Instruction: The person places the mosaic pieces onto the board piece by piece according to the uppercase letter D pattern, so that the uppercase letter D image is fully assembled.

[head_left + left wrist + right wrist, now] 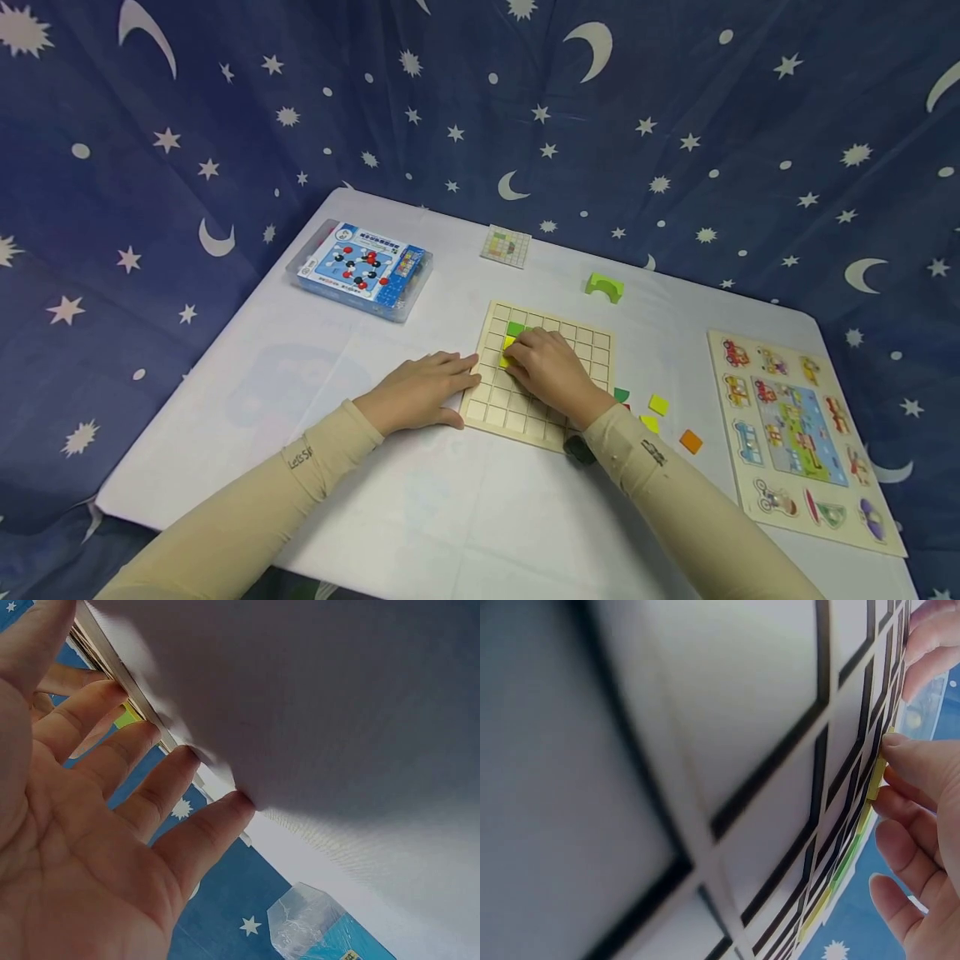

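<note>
A wooden board with a square grid [497, 414] lies on the white table in the head view. My right hand [551, 371] reaches over it, thumb and index finger pinching a yellow square tile [879, 774] at the board's surface. Beyond those fingers, a green tile [516, 328] sits in the upper left of the grid. My left hand [420, 392] lies at the board's left side with fingers extended. In the left wrist view its fingertips [187, 754] touch along the board's edge. My right hand covers part of the middle squares.
Loose yellow tiles [658, 405], an orange tile [691, 442] and a green piece [622, 395] lie right of the board. Farther back are a pattern card [506, 247] and a green arch block [604, 287]. A plastic box [360, 267] stands left, a vehicle puzzle [750, 500] right.
</note>
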`<state>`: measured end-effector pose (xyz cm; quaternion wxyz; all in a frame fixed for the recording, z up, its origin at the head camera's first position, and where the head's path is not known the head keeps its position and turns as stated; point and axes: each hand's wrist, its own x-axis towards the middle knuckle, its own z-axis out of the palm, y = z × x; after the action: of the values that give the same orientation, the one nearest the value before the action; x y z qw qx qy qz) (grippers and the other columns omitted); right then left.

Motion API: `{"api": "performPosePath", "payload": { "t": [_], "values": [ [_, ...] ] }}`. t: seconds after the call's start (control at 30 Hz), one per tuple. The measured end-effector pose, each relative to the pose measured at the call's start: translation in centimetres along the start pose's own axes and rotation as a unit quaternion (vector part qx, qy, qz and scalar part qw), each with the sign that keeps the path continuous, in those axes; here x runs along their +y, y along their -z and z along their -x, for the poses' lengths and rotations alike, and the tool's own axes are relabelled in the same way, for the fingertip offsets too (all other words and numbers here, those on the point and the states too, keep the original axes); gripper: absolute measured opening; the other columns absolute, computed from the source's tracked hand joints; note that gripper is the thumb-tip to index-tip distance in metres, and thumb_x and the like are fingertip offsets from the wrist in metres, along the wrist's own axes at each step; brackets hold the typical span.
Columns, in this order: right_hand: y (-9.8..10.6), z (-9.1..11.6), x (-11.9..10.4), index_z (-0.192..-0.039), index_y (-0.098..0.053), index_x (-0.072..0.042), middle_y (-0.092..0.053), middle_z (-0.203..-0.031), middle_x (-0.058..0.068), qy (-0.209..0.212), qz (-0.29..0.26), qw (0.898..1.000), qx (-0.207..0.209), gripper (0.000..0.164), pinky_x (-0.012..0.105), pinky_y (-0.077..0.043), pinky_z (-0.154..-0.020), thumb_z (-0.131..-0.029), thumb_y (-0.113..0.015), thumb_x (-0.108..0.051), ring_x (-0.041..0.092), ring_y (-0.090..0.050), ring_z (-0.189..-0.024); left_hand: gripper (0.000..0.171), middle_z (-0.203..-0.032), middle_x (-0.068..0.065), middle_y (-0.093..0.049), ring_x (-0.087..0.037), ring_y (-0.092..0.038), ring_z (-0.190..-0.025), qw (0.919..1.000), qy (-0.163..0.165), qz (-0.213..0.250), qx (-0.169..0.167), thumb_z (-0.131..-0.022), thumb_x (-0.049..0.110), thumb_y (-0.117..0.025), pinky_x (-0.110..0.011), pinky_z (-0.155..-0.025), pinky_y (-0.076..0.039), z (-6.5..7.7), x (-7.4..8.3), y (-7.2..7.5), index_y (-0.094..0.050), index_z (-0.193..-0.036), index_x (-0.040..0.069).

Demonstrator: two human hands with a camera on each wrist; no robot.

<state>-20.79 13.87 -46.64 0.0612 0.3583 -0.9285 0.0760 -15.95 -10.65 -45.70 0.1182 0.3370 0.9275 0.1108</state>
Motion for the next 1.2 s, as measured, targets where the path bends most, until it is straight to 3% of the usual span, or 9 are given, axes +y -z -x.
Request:
{"api": "performPosePath", "payload": {
  "t": [0.3, 0.63, 0.97, 1.2],
  "values": [
    [-0.2, -0.2, 0.0, -0.103, -0.076, -0.012, -0.069, -0.102, 0.001, 0.005, -0.003, 1.0, 0.01, 0.017, 0.037, -0.049, -0.084, -0.089, -0.076, -0.021, 0.018, -0.06, -0.096, 0.073, -0.16, -0.002, -0.034, -0.029, -0.035, -0.144, 1.0, -0.001, -0.001, 0.0, -0.084, 0.053, -0.072, -0.055, -0.099, -0.047, 0.0, 0.0, 0.0, -0.052, -0.146, 0.019],
    [0.8, 0.5, 0.4, -0.108, -0.075, -0.013, -0.068, -0.106, 0.001, -0.026, -0.02, 0.999, 0.002, 0.021, 0.041, -0.048, -0.089, -0.089, -0.076, -0.023, 0.02, -0.06, -0.101, 0.074, -0.16, -0.002, -0.034, -0.029, -0.036, -0.144, 1.0, -0.002, -0.008, 0.002, -0.084, 0.054, -0.072, -0.053, -0.1, -0.047, -0.1, 0.0, -0.1, -0.051, -0.146, 0.02],
    [1.7, 4.5, 3.5, -0.111, -0.073, -0.011, -0.067, -0.105, 0.003, -0.097, -0.034, 0.995, -0.007, 0.025, 0.045, -0.047, -0.089, -0.089, -0.076, -0.024, 0.023, -0.06, -0.1, 0.075, -0.16, 0.0, -0.033, -0.027, -0.034, -0.145, 0.9999, 0.01, -0.009, -0.002, -0.082, 0.055, -0.073, -0.054, -0.099, -0.047, -0.2, 0.0, -0.3, -0.051, -0.147, 0.023],
    [2.2, 8.2, 5.9, -0.112, -0.072, -0.009, -0.067, -0.106, 0.007, -0.133, -0.023, 0.991, 0.011, 0.029, 0.049, -0.047, -0.087, -0.087, -0.078, -0.023, 0.026, -0.061, -0.099, 0.074, -0.159, -0.001, -0.035, -0.028, -0.035, -0.144, 1.0, 0.001, -0.004, 0.007, -0.082, 0.054, -0.073, -0.056, -0.095, -0.048, -0.1, 0.0, -0.2, -0.052, -0.146, 0.022]
  ]
}}
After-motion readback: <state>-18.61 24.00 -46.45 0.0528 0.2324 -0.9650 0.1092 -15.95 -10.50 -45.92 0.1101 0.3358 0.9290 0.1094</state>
